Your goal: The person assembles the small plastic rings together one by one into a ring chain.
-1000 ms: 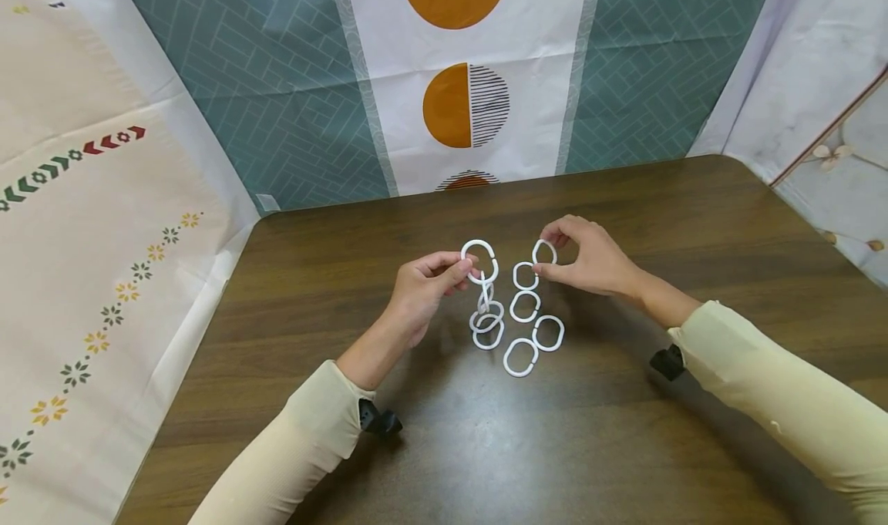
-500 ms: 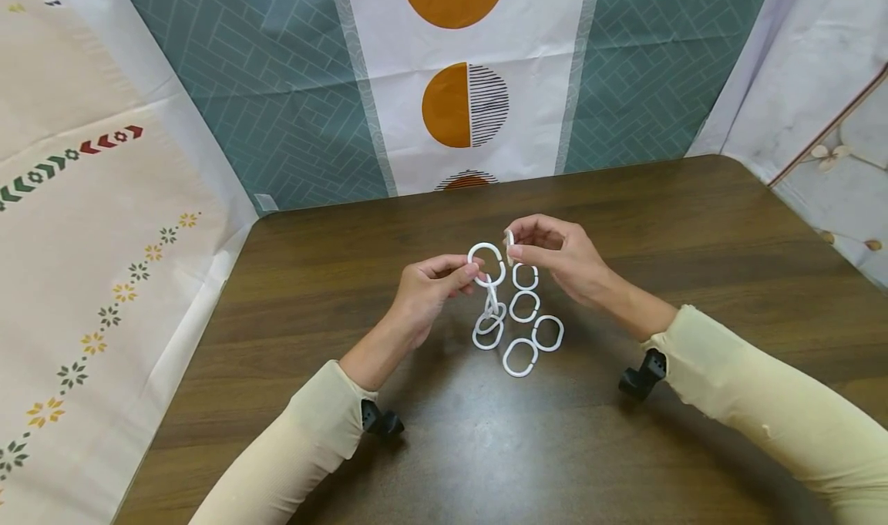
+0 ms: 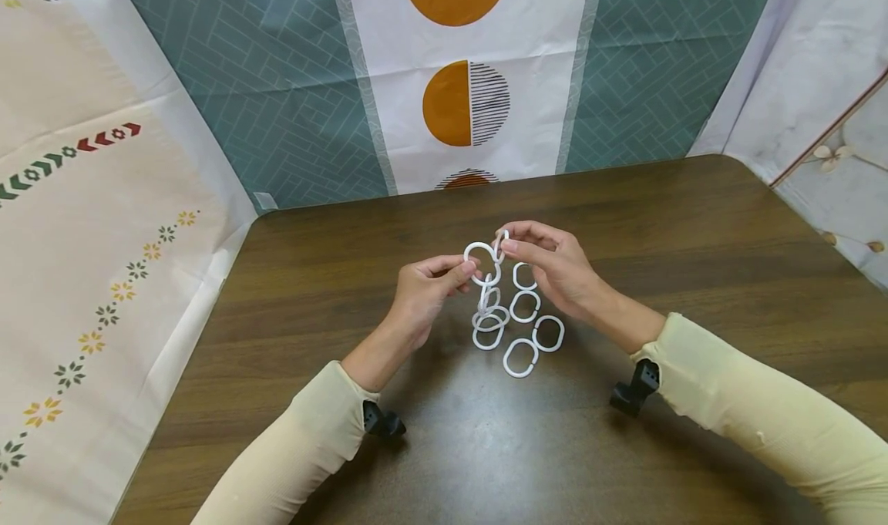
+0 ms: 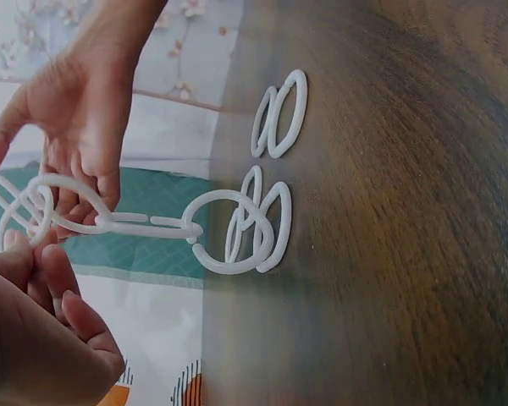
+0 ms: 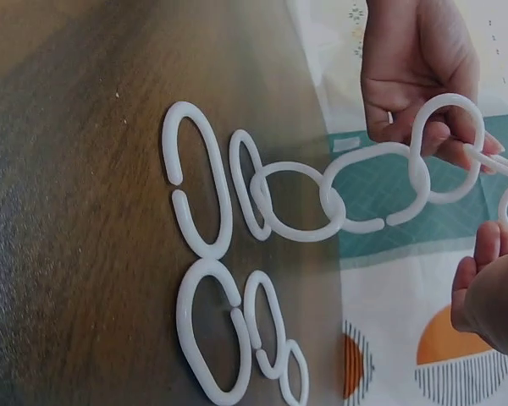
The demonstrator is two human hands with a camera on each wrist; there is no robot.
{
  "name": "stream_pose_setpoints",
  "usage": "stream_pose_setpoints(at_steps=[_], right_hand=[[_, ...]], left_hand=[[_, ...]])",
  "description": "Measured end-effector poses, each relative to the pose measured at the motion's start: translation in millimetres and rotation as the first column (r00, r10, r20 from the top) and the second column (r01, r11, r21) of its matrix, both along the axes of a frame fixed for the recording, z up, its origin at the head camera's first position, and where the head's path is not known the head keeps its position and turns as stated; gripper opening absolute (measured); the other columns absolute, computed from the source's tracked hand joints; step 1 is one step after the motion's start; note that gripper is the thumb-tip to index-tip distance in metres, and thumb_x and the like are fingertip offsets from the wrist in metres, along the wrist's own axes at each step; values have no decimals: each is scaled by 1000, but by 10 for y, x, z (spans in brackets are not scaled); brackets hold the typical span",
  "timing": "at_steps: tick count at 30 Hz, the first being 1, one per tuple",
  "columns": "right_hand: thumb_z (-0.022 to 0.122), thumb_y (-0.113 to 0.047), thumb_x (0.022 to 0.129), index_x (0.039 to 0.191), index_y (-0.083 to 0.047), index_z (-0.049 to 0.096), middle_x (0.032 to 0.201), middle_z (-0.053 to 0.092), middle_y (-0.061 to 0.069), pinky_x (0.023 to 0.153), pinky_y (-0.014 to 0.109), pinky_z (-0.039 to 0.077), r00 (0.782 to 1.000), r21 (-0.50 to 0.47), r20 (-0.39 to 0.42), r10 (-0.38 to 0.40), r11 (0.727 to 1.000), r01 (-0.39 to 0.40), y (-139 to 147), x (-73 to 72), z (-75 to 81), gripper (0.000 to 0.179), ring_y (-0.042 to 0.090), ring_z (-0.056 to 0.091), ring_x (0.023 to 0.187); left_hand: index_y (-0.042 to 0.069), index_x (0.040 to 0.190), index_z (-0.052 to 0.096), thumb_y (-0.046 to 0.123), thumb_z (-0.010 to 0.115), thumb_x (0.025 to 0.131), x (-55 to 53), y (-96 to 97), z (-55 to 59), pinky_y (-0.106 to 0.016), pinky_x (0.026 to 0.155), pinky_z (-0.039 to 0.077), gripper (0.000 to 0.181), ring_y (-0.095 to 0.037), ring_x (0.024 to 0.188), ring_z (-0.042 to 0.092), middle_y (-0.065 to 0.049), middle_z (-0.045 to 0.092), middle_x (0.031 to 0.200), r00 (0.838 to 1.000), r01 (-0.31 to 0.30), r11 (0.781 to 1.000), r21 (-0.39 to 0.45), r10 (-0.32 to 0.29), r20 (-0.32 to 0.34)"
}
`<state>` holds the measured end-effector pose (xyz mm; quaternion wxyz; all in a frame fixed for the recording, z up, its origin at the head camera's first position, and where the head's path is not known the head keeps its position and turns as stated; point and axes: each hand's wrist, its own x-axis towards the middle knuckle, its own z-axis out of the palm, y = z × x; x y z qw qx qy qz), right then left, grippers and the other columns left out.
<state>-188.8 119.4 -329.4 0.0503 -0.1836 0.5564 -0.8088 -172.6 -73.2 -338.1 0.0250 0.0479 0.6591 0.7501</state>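
Left hand [image 3: 423, 294] pinching the top link [image 3: 479, 245] of the white chain [image 5: 328, 199], right hand [image 3: 565, 267] pinching a ring [image 3: 506, 236] up against it, and should a fingertip slip, that ring could tumble towards the loose rings [image 3: 506, 358] right of the chain!

The joined chain links [image 5: 330, 203] in and under the left grip [image 3: 423, 290] were plain white, matching the link [image 3: 497, 246] in the right grip [image 3: 562, 267] and the loose links [image 5: 210, 256] below. Beneath both grips, the table [image 3: 312, 301] was dark brown with streaky wood grain; the sleeves [image 3: 298, 440] behind them were cream. Beyond, a teal herringbone cloth [image 3: 298, 109] flanked a white panel [image 3: 391, 93] with orange and black-striped circles [image 3: 447, 105].
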Motion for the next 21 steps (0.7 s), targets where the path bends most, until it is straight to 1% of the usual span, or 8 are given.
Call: stream_pose_setpoints(at_steps=[4,7,12,14,16,18,21], right_hand=[[60,1,89,99,-1,65,91,65,4,85,29,43,1000,-26,22,-6,1000,7,-27,7,0,12,16,56,88],[59,1,90,99,-1,65,93,66,6,86,29,43,999,-49,35,-12,999,14,-35,15,-2,11,18,56,90],[61,2,89,99,-1,65,93,66,6,85,27,44,998,-58,33,-57,997,59,-46,22,-11,11,18,58,89],[63,2,88,99,-1,65,92,66,4,85,26,45,996,-49,40,-83,995,85,-54,26,-19,12,16,58,88],[64,1,87,99,-2,65,92,65,3,86,26,45,994,-28,46,-103,994,104,-61,30,-34,12,15,58,88],[65,0,87,99,-3,65,91,64,2,86,26,45,993,1,53,-106,994,106,-68,39,-50,13,15,56,88],[65,-1,87,99,-5,65,92,62,2,86,26,43,993,32,60,-101,995,100,-81,55,-65,13,15,54,89]], left_hand=[[-10,99,70,3,69,87,6,5,5,-24,68,51,18,-14,67,61,1,70,72,999,-32,999,-15,32,-6],[-8,98,71,5,71,86,5,7,7,-24,67,51,17,-15,67,61,1,70,72,999,-50,998,-26,49,-13],[-6,96,72,8,73,85,5,-1,13,-25,67,51,18,-16,69,62,0,71,73,998,-62,997,-37,62,-20],[-5,95,73,9,74,85,8,-4,15,-25,68,51,17,-18,69,62,-1,71,73,998,-64,997,-42,64,-15],[-4,94,73,9,74,85,10,-3,17,-25,68,50,17,-22,70,62,-1,71,73,998,-65,997,-45,64,-11],[-3,94,74,10,75,84,10,0,17,-26,68,50,16,-24,70,62,0,71,73,998,-65,997,-50,65,-5],[-2,94,74,11,76,83,9,8,17,-27,70,50,18,-22,69,62,0,71,75,998,-63,996,-61,63,2]])
